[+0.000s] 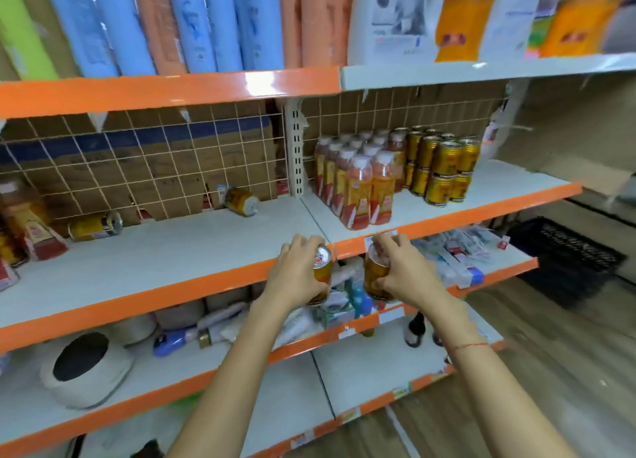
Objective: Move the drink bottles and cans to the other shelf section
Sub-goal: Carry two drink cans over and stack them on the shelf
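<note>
My left hand (297,271) wraps around a gold can (321,268), fingers curled over its side, its silver top tilted toward the shelf. My right hand (401,273) grips a second gold can (375,278), thumb low on the body and fingers curled over the top. Both cans hang in the air just in front of the orange lip of the middle shelf (192,251), at the seam between its two sections.

Past my hands, on the right section (481,199), a block of orange drink bottles (358,185) with white caps stands upright near the front edge. Just beside them, further back, gold cans (444,168) are stacked two high.

On the left section, two gold cans lie on their sides against the wire grid: a near one (96,225) toward the left and a far one (242,201) closer to the divider post (295,154). At the far left edge stand blurred bottles (24,216) with red labels.
</note>
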Motion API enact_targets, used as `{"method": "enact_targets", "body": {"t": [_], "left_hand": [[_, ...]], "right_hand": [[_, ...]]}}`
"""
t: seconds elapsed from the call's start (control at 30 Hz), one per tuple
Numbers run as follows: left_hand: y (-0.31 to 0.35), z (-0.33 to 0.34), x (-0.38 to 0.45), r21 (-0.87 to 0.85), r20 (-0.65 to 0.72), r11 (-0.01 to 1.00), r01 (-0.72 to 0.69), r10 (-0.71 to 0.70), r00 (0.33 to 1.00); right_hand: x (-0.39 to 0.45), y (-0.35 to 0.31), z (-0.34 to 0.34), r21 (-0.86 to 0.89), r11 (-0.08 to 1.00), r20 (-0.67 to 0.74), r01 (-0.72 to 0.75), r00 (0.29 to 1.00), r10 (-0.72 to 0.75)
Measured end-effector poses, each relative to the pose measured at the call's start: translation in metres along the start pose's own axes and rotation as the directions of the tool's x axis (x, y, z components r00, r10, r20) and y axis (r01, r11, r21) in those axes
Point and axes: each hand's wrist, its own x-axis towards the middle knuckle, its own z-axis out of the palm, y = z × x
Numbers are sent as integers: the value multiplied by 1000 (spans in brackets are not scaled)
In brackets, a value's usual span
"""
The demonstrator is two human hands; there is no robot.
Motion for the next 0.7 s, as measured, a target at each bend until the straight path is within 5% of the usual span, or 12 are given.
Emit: {"method": "enact_targets", "body": {"t": [0.37, 0.7], "left_hand": [[196, 106, 82, -81, 91, 985, -150, 157, 983], [280, 164, 159, -37, 107, 976, -213, 215, 971]], "right_hand": [[-23, 206, -97, -196, 975, -12, -106, 994, 105], [10, 313, -129, -148, 975, -17, -167, 986, 167]]}}
